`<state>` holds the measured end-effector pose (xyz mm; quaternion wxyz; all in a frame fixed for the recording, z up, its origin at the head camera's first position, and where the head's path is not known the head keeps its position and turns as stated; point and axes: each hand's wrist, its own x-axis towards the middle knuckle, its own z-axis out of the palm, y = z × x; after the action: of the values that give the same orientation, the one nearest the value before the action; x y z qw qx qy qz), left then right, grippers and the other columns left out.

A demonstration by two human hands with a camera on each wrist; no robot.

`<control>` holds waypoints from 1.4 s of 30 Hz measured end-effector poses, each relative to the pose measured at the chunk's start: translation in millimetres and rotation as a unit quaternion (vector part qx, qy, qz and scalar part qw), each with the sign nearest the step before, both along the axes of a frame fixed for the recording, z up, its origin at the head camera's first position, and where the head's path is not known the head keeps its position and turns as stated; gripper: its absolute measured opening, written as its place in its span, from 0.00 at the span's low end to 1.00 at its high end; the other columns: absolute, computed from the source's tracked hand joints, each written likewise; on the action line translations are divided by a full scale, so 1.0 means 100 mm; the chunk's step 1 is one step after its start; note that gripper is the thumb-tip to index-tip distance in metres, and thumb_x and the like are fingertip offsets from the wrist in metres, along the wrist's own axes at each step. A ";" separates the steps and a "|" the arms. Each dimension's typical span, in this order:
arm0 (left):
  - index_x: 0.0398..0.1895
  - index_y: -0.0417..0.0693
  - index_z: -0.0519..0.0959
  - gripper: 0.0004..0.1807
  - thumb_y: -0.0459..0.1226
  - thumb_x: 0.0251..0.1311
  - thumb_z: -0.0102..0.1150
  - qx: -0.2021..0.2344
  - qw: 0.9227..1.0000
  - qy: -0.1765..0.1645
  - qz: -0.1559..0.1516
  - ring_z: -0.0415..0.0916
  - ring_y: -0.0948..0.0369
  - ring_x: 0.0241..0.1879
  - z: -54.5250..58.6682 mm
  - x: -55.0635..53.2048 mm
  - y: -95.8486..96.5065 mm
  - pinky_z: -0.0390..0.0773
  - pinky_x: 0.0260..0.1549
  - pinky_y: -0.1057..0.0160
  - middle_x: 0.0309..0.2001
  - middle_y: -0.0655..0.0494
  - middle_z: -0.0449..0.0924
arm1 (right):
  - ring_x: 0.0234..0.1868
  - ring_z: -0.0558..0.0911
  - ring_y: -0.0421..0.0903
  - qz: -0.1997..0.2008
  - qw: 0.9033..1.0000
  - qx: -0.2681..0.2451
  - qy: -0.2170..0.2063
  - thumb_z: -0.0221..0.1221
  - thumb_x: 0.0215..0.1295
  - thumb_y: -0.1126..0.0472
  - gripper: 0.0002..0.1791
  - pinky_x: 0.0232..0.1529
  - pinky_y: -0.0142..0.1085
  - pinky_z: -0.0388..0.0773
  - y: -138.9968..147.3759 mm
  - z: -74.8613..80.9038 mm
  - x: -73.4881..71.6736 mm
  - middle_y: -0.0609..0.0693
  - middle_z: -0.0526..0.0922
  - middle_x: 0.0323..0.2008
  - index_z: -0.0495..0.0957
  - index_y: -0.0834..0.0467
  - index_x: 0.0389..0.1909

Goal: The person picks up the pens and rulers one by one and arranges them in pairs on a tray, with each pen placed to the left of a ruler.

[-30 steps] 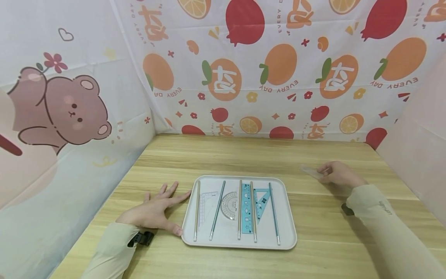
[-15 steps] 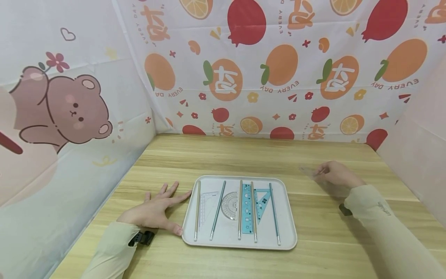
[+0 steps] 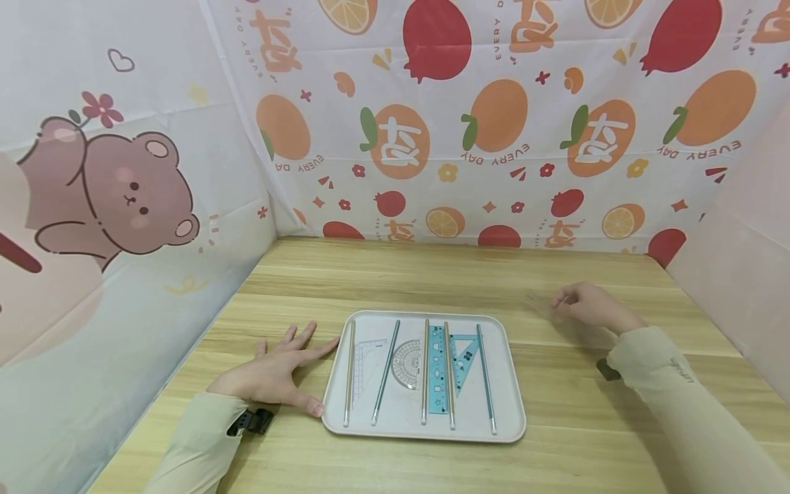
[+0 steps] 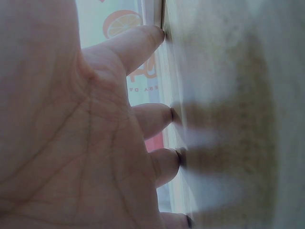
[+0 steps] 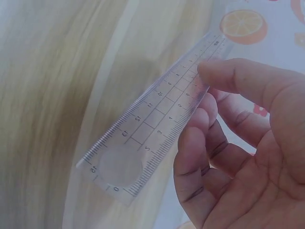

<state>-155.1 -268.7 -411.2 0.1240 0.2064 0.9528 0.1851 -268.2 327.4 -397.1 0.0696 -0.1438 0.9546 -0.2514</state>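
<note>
My right hand (image 3: pixel 589 307) is off the table to the right of the tray, pinching a clear plastic ruler (image 5: pixel 147 119) between thumb and fingers. The right wrist view shows its printed scales and a round hole near one end. My left hand (image 3: pixel 271 377) is spread flat on the table, thumb and forefinger touching the left rim of the white tray (image 3: pixel 517 412). On the tray lie a clear set square (image 3: pixel 364 367), a clear protractor (image 3: pixel 406 365), a blue ruler (image 3: pixel 437 377), a blue set square (image 3: pixel 461 360) and several pencils (image 3: pixel 385 374).
The wooden table (image 3: pixel 395 274) runs back to a fruit-print cloth (image 3: pixel 444 137). A bear-print cloth (image 3: pixel 132 192) hangs on the left, and a pale cloth (image 3: pixel 747 274) on the right.
My right hand has shifted slightly left and turned the clear ruler, which looks thinner and fainter in the head view. The left hand and the tray have stayed put.
</note>
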 end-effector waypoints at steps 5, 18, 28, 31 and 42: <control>0.86 0.65 0.61 0.68 0.70 0.37 0.81 -0.003 1.000 0.001 0.000 0.34 0.19 0.81 -0.01 0.00 0.00 0.31 0.60 0.05 0.86 0.27 0.40 | 0.49 0.83 0.53 0.010 1.000 -0.007 -0.002 0.65 0.71 0.59 0.10 0.50 0.46 0.80 -0.05 0.03 0.00 0.60 0.90 0.48 0.88 0.60 0.47; 0.86 0.65 0.59 0.69 0.69 0.37 0.82 0.002 1.000 -0.006 0.003 0.34 0.19 0.82 0.01 0.01 0.01 0.32 0.61 0.05 0.86 0.27 0.39 | 0.38 0.82 0.46 0.010 0.997 -0.062 -0.043 0.61 0.74 0.62 0.13 0.37 0.37 0.83 -0.23 0.14 0.08 0.58 0.86 0.40 0.81 0.66 0.53; 0.86 0.64 0.59 0.69 0.69 0.38 0.82 -0.003 1.000 -0.005 0.002 0.34 0.20 0.82 0.00 0.00 0.01 0.32 0.60 0.05 0.86 0.27 0.40 | 0.37 0.82 0.47 0.028 0.993 -0.104 -0.054 0.59 0.78 0.65 0.16 0.33 0.38 0.85 -0.31 0.15 0.13 0.60 0.84 0.42 0.76 0.67 0.60; 0.86 0.63 0.59 0.69 0.69 0.38 0.82 -0.003 1.000 -0.006 0.002 0.34 0.20 0.82 0.01 -0.01 0.00 0.32 0.60 0.05 0.86 0.27 0.40 | 0.38 0.82 0.47 0.027 0.991 -0.111 -0.062 0.58 0.78 0.64 0.17 0.35 0.38 0.86 -0.34 0.16 0.16 0.60 0.84 0.43 0.75 0.66 0.62; 0.86 0.63 0.59 0.69 0.68 0.38 0.83 0.006 1.000 -0.013 0.002 0.32 0.19 0.82 0.02 -0.01 0.00 0.32 0.61 0.05 0.86 0.28 0.38 | 0.41 0.85 0.51 0.021 0.985 -0.144 -0.088 0.57 0.77 0.66 0.20 0.42 0.46 0.90 -0.48 0.18 0.27 0.60 0.82 0.44 0.71 0.66 0.67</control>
<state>-156.1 -268.6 -409.7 0.1352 0.2029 0.9503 0.1937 -241.6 279.8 -379.5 0.1369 -0.1498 0.8953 -0.3965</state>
